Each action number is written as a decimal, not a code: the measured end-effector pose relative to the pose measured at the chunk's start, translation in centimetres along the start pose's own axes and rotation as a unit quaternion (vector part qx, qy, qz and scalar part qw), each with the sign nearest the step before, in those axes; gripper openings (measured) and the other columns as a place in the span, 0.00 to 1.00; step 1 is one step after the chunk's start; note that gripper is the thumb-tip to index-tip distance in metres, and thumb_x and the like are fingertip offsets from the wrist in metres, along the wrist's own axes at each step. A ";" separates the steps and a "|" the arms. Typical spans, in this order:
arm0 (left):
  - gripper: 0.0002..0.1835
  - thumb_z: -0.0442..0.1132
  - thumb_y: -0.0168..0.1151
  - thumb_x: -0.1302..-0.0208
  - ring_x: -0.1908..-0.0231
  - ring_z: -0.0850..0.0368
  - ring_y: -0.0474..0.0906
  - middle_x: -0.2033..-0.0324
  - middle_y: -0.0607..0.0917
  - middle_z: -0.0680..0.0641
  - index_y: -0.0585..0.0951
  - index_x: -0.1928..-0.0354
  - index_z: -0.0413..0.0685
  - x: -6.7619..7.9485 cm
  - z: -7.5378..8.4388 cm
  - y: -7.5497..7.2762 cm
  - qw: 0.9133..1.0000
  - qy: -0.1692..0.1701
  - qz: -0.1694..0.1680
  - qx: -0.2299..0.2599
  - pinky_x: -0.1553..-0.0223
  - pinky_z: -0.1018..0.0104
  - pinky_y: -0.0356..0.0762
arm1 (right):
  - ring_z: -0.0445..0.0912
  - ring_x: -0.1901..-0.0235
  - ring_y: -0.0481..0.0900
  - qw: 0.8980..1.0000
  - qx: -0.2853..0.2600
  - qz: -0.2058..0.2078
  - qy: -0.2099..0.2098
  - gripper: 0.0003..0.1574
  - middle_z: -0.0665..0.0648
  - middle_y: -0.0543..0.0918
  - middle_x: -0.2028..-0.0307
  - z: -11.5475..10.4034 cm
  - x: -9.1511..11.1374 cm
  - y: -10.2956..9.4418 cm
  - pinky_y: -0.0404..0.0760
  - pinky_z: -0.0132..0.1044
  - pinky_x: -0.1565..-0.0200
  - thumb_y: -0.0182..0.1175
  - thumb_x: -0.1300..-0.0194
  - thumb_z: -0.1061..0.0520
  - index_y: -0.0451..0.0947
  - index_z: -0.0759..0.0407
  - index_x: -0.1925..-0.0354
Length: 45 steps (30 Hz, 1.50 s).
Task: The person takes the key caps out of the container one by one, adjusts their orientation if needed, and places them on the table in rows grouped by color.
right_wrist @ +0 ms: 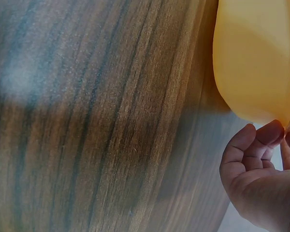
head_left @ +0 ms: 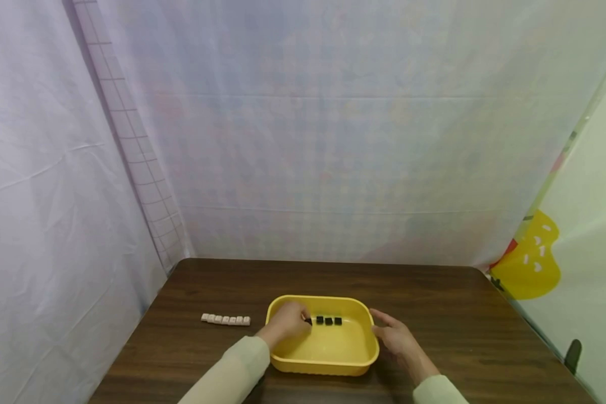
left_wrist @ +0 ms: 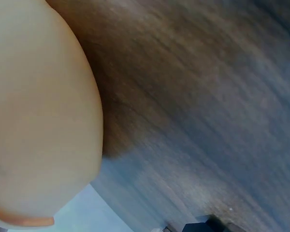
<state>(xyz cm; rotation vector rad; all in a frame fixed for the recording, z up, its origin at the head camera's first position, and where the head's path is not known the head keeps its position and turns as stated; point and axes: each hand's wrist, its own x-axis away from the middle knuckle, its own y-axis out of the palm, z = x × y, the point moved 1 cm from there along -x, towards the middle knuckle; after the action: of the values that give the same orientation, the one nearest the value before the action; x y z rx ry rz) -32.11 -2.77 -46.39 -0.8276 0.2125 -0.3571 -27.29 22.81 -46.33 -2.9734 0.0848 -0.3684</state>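
A yellow plastic basin (head_left: 323, 368) stands on the brown table. Inside it, at the left, is my left hand (head_left: 289, 321), its fingertips pinching a small black block (head_left: 308, 321). To the right of those fingers, 3 more black blocks (head_left: 329, 321) form a short row on the basin floor. My right hand (head_left: 396, 336) holds the basin's right rim between thumb and fingers. In the right wrist view those fingers (right_wrist: 246, 145) press the outer wall close under the rim. The left wrist view shows a pale curved wall, and the left hand is out of its sight.
Left of the basin, several small white blocks (head_left: 225, 320) like keycaps lie in a slightly bent row on the table (head_left: 434, 303). A pale curtain (head_left: 323, 168) hangs behind the table's far edge, with more cloth on both sides.
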 end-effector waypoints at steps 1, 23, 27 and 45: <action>0.06 0.29 0.67 0.43 0.74 0.57 0.76 0.68 0.84 0.46 0.85 0.62 0.38 0.0 0.1 0.0 1.000 0.003 0.004 0.011 0.69 0.60 0.77 | 0.53 0.57 0.82 1.000 -0.002 -0.001 -0.001 0.31 0.73 0.77 0.46 0.0 0.0 0.0 0.83 0.48 0.59 0.51 0.28 0.65 0.62 0.67 0.29; 0.08 0.39 0.63 0.30 0.76 0.46 0.81 0.70 0.84 0.42 0.84 0.59 0.41 0.7 1.0 -0.5 0.991 0.012 0.010 0.131 0.78 0.62 0.75 | 0.50 0.60 0.82 1.000 0.009 0.001 -0.004 0.31 0.68 0.80 0.51 0.1 0.0 -0.2 0.83 0.47 0.61 0.50 0.28 0.65 0.62 0.67 0.29; 0.07 0.38 0.62 0.30 0.75 0.46 0.81 0.68 0.84 0.42 0.84 0.61 0.41 0.9 1.1 -0.6 0.991 0.014 0.014 0.131 0.78 0.63 0.75 | 0.50 0.61 0.82 1.000 0.010 0.003 -0.001 0.31 0.67 0.81 0.53 0.1 0.1 -0.2 0.83 0.46 0.62 0.50 0.28 0.65 0.62 0.67 0.29; 0.13 0.36 0.67 0.35 0.64 0.55 0.80 0.60 0.84 0.47 0.85 0.50 0.39 0.8 0.5 -2.6 0.993 0.019 0.051 0.102 0.66 0.60 0.80 | 0.51 0.61 0.82 1.000 0.007 0.002 -0.002 0.31 0.68 0.80 0.51 0.1 0.1 -0.2 0.83 0.47 0.62 0.50 0.28 0.65 0.63 0.66 0.29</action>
<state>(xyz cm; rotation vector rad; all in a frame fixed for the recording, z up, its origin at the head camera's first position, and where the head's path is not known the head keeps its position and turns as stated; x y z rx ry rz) -31.75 -4.35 -44.16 -0.6070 0.2490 -0.2938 -27.17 22.98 -46.43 -2.9601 0.0865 -0.3615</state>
